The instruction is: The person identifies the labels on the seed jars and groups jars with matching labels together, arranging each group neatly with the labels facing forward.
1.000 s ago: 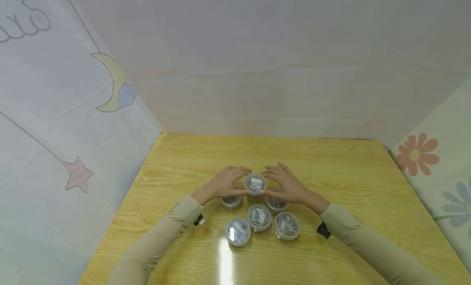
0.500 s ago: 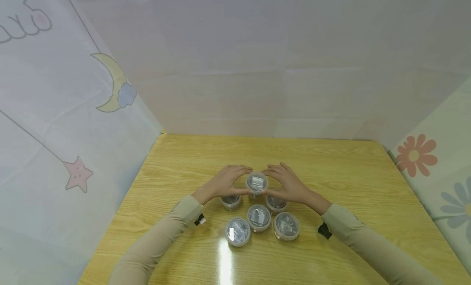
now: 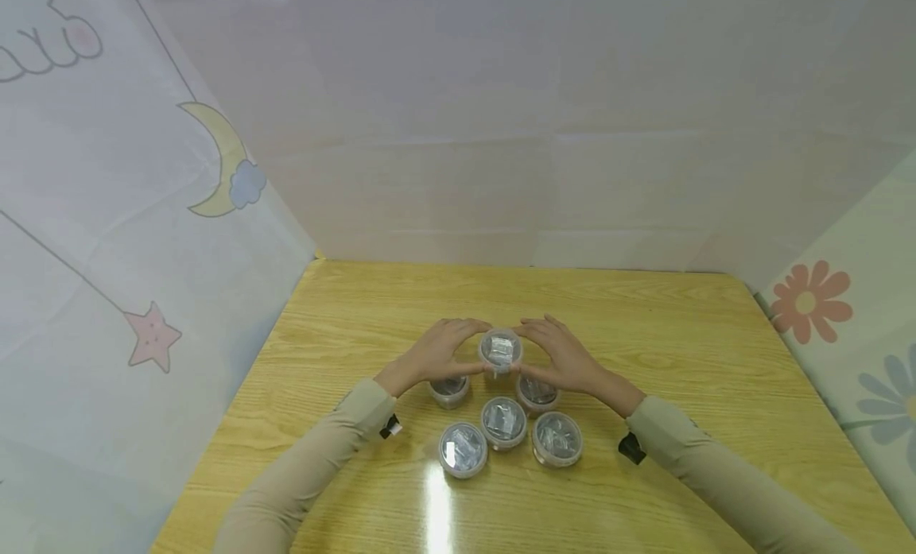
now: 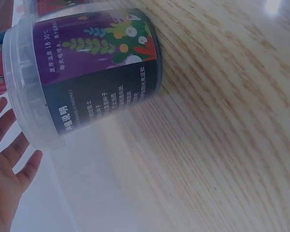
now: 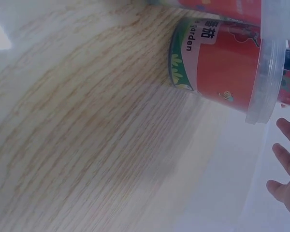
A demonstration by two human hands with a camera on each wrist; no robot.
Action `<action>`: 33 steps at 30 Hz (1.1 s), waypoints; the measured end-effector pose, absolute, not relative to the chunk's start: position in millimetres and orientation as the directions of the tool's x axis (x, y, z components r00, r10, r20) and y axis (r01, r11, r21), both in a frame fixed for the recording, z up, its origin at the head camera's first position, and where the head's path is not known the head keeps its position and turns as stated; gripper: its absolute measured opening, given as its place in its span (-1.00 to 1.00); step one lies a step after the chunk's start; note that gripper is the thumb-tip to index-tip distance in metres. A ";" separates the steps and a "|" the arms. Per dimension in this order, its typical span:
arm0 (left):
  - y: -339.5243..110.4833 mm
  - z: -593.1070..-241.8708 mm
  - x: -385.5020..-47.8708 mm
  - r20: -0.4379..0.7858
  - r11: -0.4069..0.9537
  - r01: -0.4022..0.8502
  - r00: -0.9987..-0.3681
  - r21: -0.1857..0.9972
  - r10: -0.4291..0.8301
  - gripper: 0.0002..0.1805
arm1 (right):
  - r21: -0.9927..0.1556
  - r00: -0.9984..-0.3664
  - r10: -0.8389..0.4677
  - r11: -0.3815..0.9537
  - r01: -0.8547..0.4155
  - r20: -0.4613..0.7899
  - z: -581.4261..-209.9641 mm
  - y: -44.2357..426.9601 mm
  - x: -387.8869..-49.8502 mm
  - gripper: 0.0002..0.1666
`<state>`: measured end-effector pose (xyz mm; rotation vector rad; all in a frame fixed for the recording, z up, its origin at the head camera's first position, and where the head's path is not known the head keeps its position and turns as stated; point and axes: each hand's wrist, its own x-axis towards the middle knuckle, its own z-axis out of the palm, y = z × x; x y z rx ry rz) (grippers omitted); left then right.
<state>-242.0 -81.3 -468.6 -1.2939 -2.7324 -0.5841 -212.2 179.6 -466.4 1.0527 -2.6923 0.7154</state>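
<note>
A round tub with a clear lid is held between my two hands in the head view, behind the other tubs. My left hand grips its left side, thumb on the near side and fingers toward the far side. From the right, my right hand grips it likewise. Its lower part is mostly hidden. In the left wrist view a purple-and-black printed tub stands beside the left fingers. A red tub stands near the right fingers in the right wrist view.
Nearer me on the wooden table stand several similar lidded tubs: front left, middle tub and right tub. Two more, a left tub and a right tub, sit partly under the hands. Printed cloth walls surround the table.
The held tub has shifted slightly up and right in the head view, with both hands still around it. The other tubs stay in place.
</note>
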 end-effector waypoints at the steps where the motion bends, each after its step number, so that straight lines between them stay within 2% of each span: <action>1: -81.1 -468.5 -242.1 0.217 0.574 0.755 -0.647 0.319 0.731 -0.22 | -0.377 -0.740 -0.593 0.638 -0.672 0.316 -466.8 179.6 -212.4 -0.27; 14: -79.7 -471.3 -244.8 0.215 0.522 0.715 -0.663 0.466 0.717 -0.23 | -0.466 -0.738 -0.582 0.577 -0.671 0.342 -470.3 180.0 -212.2 -0.30; 25: -79.4 -473.0 -245.0 0.187 0.488 0.665 -0.679 0.565 0.709 -0.27 | -0.548 -0.770 -0.566 0.560 -0.622 0.296 -470.1 178.8 -210.6 -0.27; 33: -79.6 -472.1 -243.1 0.162 0.432 0.595 -0.694 0.677 0.701 -0.28 | -0.646 -0.800 -0.544 0.520 -0.558 0.253 -468.0 178.2 -209.0 -0.26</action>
